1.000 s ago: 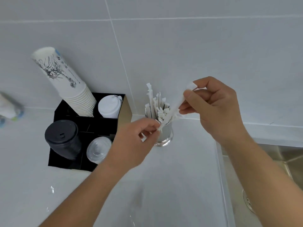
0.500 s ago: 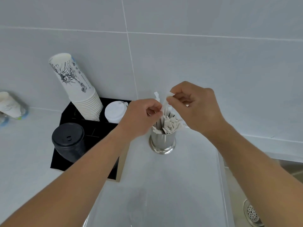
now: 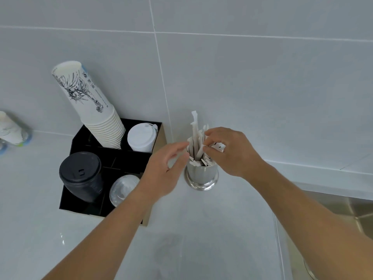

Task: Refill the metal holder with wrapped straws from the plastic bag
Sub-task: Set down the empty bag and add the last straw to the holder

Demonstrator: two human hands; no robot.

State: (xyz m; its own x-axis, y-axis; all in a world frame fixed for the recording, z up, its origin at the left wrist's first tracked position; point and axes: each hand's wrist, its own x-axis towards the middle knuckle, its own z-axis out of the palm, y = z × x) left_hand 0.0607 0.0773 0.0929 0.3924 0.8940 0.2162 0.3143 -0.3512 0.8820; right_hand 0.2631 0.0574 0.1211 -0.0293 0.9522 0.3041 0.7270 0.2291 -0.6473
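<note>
A round metal holder (image 3: 202,177) stands on the white counter against the tiled wall. Several white wrapped straws (image 3: 195,136) stick up out of it, some leaning. My right hand (image 3: 230,150) is over the holder's right side, its fingertips pinching the straws near their tops. My left hand (image 3: 163,168) is just left of the holder, fingers apart and holding nothing. No plastic bag is in view.
A black organizer tray (image 3: 84,207) sits left of the holder with a stack of printed paper cups (image 3: 90,110), white lids (image 3: 142,137), black lids (image 3: 80,174) and clear lids (image 3: 123,188). A steel sink (image 3: 343,215) lies at the right. Another cup (image 3: 10,128) lies far left.
The straw held between both hands now stands in the holder. My left hand has let go and drawn back to the left; my right hand has lowered onto the straws.
</note>
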